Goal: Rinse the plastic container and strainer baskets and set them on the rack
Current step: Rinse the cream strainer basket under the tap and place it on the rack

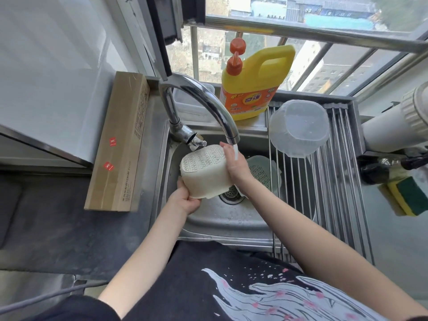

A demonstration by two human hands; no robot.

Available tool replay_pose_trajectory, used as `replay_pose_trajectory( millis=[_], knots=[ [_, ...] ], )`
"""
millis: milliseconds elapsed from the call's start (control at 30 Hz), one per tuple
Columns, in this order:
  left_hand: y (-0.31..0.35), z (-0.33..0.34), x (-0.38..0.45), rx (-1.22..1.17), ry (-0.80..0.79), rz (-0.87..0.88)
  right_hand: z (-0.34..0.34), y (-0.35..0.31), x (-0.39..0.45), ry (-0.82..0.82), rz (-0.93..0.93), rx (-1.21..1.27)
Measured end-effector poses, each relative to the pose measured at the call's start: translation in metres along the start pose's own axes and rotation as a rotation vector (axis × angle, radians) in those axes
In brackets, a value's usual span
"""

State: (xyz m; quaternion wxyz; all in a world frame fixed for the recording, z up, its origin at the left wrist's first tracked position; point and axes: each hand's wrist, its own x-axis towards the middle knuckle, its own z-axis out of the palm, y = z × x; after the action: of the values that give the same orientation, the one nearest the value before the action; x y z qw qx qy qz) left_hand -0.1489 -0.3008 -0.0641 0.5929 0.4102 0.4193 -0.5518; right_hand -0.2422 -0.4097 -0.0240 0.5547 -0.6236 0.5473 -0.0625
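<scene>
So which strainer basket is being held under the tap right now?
The white strainer basket, held bottom-up in both hands under the running faucet. The greenish strainer basket lies untouched in the sink, partly under the rack.

White strainer basket [203, 172] tilting bottom-up over sink; clear container [300, 128] lying inverted on rack [335, 181]; second strainer basket [260, 172] sitting in sink.

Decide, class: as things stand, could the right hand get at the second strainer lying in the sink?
Probably yes. The second strainer lies just right of the right hand, with nothing over it. But that hand now rests on the white strainer, which the left hand grips, so it must let go first.
</scene>
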Motion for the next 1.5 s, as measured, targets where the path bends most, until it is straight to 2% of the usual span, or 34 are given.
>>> replay_pose_trajectory(
  millis=[133, 233, 300, 367, 433, 533, 600, 667, 733, 767, 833, 933, 1033, 1133, 1200, 1267, 1367, 1433, 1500],
  knots=[
    [-0.004, -0.011, 0.001, 0.028, -0.041, -0.051, 0.005, -0.011, 0.017, 0.122, 0.181, -0.107],
    [-0.012, -0.011, -0.004, 0.047, -0.072, -0.071, 0.002, -0.01, 0.018, 0.144, 0.35, -0.05],
    [-0.019, -0.011, -0.005, 0.092, -0.079, -0.073, -0.003, -0.004, 0.018, 0.131, 0.386, 0.042],
    [-0.024, -0.011, -0.006, 0.152, -0.102, -0.047, -0.01, -0.002, 0.014, 0.206, 0.44, 0.144],
    [-0.028, -0.013, -0.003, 0.26, -0.116, -0.013, -0.018, -0.002, 0.009, 0.287, 0.402, 0.137],
    [-0.028, -0.012, 0.001, 0.475, -0.078, 0.046, -0.023, -0.006, -0.006, 0.343, 0.177, -0.051],
    [-0.022, -0.013, 0.0, 0.538, -0.127, 0.013, -0.019, -0.001, -0.017, 0.347, -0.027, -0.318],
    [-0.01, -0.011, -0.001, 0.484, -0.241, -0.049, -0.008, 0.013, -0.028, 0.298, -0.351, -0.683],
    [0.001, -0.005, -0.007, 0.466, -0.343, -0.085, 0.0, 0.03, -0.041, 0.192, -0.695, -0.941],
    [0.004, -0.001, -0.011, 0.514, -0.358, -0.078, 0.003, 0.04, -0.046, 0.116, -0.822, -0.989],
    [0.003, 0.006, -0.016, 0.713, -0.332, -0.004, 0.004, 0.056, -0.05, 0.017, -0.963, -0.995],
    [-0.005, 0.005, -0.012, 0.837, -0.162, 0.197, 0.002, 0.068, -0.048, 0.0, -1.132, -1.096],
    [-0.01, 0.003, -0.009, 0.843, -0.084, 0.376, -0.01, 0.072, -0.047, -0.052, -1.084, -1.098],
    [-0.01, 0.003, -0.005, 0.941, -0.02, 0.528, -0.028, 0.074, -0.052, 0.199, -0.896, -0.915],
    [-0.011, 0.003, -0.007, 1.02, 0.019, 0.602, -0.035, 0.073, -0.054, 0.414, -0.67, -0.769],
    [-0.013, 0.006, -0.009, 1.078, 0.035, 0.641, -0.038, 0.067, -0.053, 0.502, -0.419, -0.572],
    [-0.015, 0.009, -0.011, 1.075, 0.048, 0.565, -0.045, 0.055, -0.047, 0.35, -0.081, -0.267],
    [-0.014, 0.009, -0.013, 1.021, 0.027, 0.426, -0.048, 0.051, -0.042, 0.266, 0.042, -0.248],
    [-0.012, 0.008, -0.014, 0.979, -0.008, 0.285, -0.05, 0.048, -0.04, 0.251, 0.053, -0.329]
  ],
)
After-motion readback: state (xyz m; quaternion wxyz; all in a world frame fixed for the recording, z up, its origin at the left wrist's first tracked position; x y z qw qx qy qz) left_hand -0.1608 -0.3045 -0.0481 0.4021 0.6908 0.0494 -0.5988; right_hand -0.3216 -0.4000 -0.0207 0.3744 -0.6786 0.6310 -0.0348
